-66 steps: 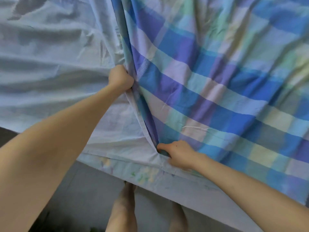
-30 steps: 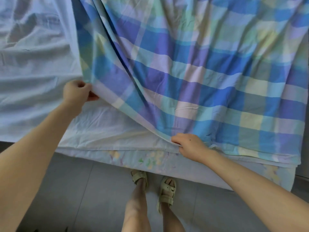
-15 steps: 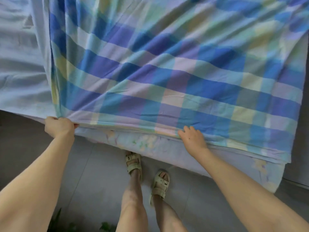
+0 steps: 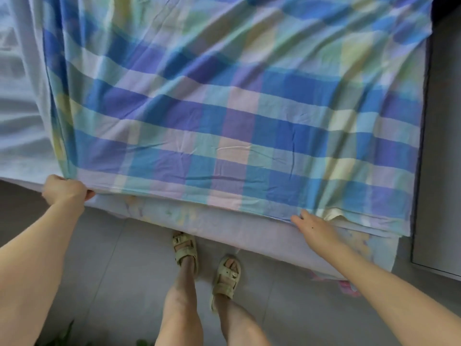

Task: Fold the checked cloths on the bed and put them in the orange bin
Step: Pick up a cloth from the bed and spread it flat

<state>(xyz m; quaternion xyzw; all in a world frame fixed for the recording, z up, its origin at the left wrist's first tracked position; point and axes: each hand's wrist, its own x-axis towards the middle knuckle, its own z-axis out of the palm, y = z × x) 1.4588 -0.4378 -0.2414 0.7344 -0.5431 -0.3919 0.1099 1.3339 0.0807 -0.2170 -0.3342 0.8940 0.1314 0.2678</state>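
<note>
Two grips work the bed's (image 4: 17, 136) near edge: the left grip (image 4: 63, 189) curls tight around a corner of the checked cloth (image 4: 237, 116); the right grip (image 4: 315, 227) lies straight-fingered on its hem, holding nothing. Spread across the bed, the cloth looks squared for folding; next, probably, that edge gets carried over.

floor (image 4: 112, 270): grey tiles | sandals (image 4: 185, 248): pale green, on both feet | leaves (image 4: 66, 333): green, bottom edge
</note>
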